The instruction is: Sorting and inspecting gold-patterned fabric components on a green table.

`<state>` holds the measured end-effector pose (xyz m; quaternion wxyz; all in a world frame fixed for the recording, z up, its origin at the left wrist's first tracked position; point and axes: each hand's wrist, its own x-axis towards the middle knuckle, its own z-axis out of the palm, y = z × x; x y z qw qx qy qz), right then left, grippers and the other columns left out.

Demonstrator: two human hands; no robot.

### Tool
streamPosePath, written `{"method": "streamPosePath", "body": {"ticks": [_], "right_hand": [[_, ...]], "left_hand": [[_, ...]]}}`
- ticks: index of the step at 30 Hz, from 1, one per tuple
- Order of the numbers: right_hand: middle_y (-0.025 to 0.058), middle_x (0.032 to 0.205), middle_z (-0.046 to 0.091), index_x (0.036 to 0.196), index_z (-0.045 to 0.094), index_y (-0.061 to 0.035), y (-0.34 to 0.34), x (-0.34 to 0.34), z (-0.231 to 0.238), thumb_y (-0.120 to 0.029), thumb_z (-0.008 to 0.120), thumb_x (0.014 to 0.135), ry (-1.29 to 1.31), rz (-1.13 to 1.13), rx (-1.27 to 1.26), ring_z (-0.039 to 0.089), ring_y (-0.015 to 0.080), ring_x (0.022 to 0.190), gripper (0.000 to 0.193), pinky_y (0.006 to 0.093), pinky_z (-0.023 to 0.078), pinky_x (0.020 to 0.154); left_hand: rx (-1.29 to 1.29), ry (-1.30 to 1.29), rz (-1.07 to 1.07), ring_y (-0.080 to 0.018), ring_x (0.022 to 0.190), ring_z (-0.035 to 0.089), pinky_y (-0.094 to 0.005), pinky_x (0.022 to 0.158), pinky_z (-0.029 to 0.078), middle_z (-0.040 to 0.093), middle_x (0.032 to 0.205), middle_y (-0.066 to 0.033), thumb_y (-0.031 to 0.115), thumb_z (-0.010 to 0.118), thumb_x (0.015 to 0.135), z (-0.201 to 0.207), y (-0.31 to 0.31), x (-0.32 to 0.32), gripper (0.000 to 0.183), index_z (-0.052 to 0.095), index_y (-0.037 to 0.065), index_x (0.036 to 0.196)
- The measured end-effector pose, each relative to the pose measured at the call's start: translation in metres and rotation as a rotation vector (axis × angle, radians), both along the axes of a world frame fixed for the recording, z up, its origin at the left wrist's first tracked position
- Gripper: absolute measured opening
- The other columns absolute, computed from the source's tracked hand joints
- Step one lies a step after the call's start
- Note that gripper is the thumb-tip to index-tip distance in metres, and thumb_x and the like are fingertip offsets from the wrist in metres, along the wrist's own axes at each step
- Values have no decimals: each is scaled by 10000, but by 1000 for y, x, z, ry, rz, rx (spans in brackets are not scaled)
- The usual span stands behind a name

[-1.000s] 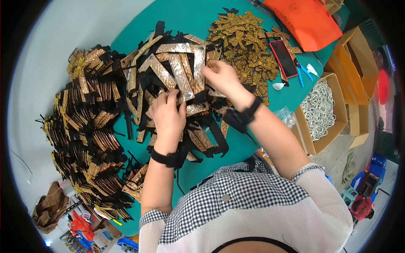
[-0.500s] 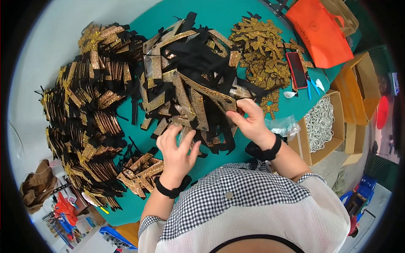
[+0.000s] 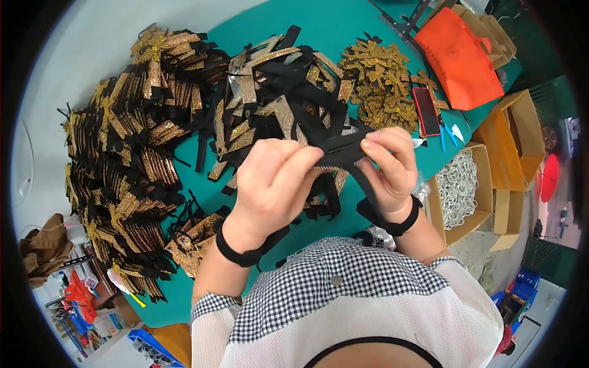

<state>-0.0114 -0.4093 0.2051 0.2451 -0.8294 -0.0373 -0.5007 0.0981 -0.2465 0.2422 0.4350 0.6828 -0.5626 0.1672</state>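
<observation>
Both hands are raised in front of my chest over the green table (image 3: 245, 18). A black fabric strip (image 3: 338, 151) with a thin glittery edge is stretched between them. My left hand (image 3: 270, 184) pinches one end between thumb and fingers. My right hand (image 3: 392, 168) pinches the other end, and a black tail (image 3: 366, 187) hangs down beside its palm. Just beyond the hands lies a loose heap of black and gold glitter strips (image 3: 245, 86). A small pile of similar glitter pieces (image 3: 190, 248) is near my left wrist.
Bundled black-and-gold strips (image 3: 119, 162) fill the left side. Gold glitter bow-like shapes (image 3: 377, 83) lie at far right, beside a red-edged phone (image 3: 425, 111) and blue-handled pliers (image 3: 443, 138). An orange bag (image 3: 460, 61) and a cardboard box of metal rings (image 3: 457, 187) stand right.
My hands have come up off the heap, closer to me and to each other. The left one, spread earlier, now pinches the strip; the right also holds it.
</observation>
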Motion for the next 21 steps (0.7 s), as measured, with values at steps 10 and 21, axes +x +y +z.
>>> {"method": "streamPosePath", "body": {"ticks": [10,21], "right_hand": [[59,769,569,755,603,-61,47,68,-9,-20,662,640,83,83,76,526,230,685,136,322,432,619],[78,882,534,803,536,-41,104,68,-65,-24,610,687,422,534,107,524,263,810,138,348,406,724]], "left_hand": [[-225,1268,117,-106,855,539,-222,759,428,577,942,-66,31,547,828,-49,25,14,256,480,-28,1068],[-136,1483,295,-90,750,537,-233,691,442,591,885,-26,160,577,842,-74,55,22,244,541,-3,1020]]}}
